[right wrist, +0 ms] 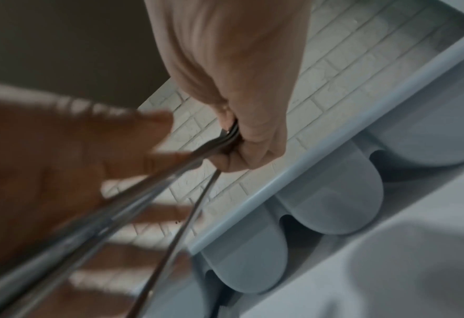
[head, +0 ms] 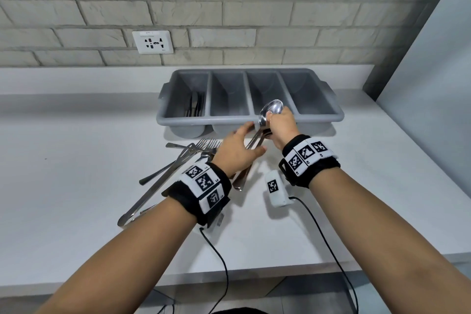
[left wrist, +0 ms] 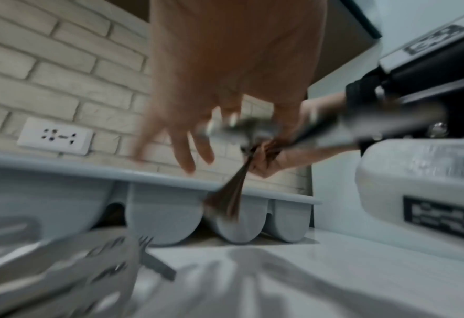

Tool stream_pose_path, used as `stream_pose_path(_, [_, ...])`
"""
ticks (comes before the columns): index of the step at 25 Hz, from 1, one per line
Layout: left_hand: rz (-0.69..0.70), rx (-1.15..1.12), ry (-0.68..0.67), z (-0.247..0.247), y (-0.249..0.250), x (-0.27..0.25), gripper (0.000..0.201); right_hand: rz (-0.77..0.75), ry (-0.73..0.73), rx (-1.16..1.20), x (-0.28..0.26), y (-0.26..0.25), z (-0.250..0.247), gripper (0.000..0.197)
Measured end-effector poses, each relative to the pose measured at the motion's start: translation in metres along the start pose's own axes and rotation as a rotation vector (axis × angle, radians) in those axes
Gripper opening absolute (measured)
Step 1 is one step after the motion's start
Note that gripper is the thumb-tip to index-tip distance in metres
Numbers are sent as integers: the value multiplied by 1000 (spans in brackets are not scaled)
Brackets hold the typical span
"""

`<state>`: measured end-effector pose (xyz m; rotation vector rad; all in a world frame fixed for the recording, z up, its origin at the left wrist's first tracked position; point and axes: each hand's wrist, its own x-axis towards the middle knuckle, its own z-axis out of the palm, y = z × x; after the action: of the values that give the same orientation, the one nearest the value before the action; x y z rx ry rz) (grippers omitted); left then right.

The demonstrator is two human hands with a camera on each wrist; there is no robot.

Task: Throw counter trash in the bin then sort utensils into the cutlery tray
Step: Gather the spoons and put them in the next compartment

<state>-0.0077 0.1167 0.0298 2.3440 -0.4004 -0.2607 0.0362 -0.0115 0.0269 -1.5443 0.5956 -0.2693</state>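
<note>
A grey four-compartment cutlery tray [head: 316,116] stands at the back of the white counter, with dark utensils [head: 195,106] in its leftmost compartment. My right hand [head: 281,126] grips a bundle of spoons [head: 270,109] just in front of the tray's front rim, bowls up, handles [right wrist: 154,195] slanting down towards me. My left hand [head: 239,151] hovers beside those handles with its fingers [left wrist: 184,152] spread and holding nothing. Forks [head: 207,145] and long metal utensils [head: 158,186] lie on the counter to the left of the left hand.
A brick wall with a white socket [head: 152,42] backs the counter. A pale wall panel [head: 433,71] closes in the right side. The counter's front edge [head: 229,275] runs below my forearms, with black cables [head: 219,257] hanging over it.
</note>
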Motion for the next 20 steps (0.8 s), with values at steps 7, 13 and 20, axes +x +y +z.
stream_pose_path(7, [-9,-275,-21,-7,9,13,19,-49,-229,-248,11,-39,-13,32])
stream_pose_path(13, [-77,-454,69,-39,13,45,22,-211,-249,-127,45,-61,20,34])
stream_pose_path(20, [-364,-704,17,-61,-1,135,27,-143,-240,-351,93,-54,80,15])
